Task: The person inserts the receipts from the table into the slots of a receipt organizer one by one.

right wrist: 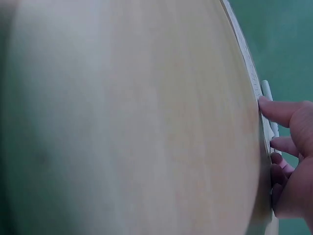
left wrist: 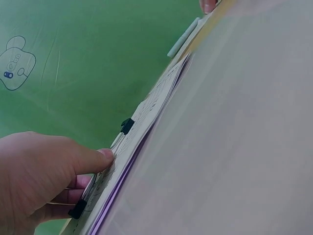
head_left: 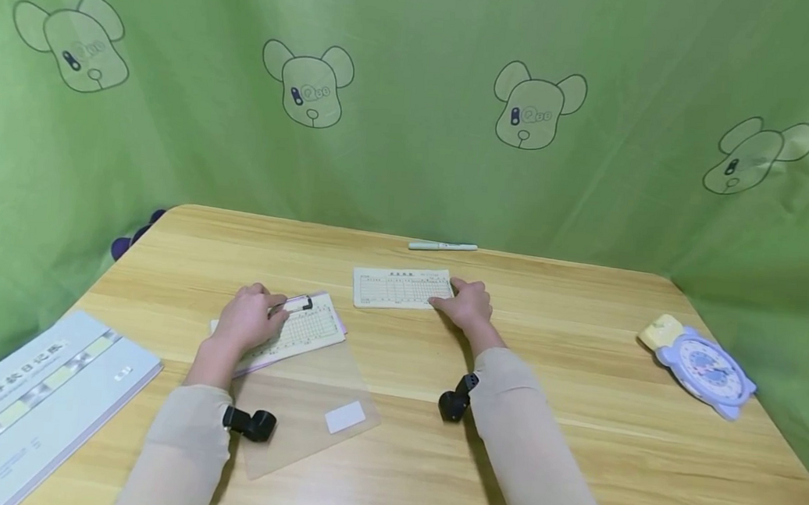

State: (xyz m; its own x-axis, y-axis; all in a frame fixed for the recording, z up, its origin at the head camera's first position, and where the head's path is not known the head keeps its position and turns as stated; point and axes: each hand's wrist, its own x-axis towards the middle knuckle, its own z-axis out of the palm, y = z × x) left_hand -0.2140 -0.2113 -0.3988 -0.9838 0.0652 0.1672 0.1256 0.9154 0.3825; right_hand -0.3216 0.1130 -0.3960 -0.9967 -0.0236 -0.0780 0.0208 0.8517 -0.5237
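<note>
My left hand [head_left: 248,320] grips the wire clip [head_left: 298,304] with black ends at the far edge of a translucent clipboard [head_left: 302,402]. Its thumb lies over the clip and the other fingers curl behind the edge, as the left wrist view shows. Under the clip lies a stack of printed forms [left wrist: 151,103], with purple edges showing below it. A separate pad of printed forms [head_left: 400,290] lies flat at the far middle of the table. Its right end is pinched by my right hand [head_left: 467,304], thumb at the near corner and fingers along the side.
Beyond the pad lies a pale green pen [head_left: 442,246]. A light blue ledger book [head_left: 34,407] is at the left. On the right a purple toy clock [head_left: 708,369] touches a yellow block [head_left: 661,331]. Green curtain [head_left: 410,167] surrounds the table.
</note>
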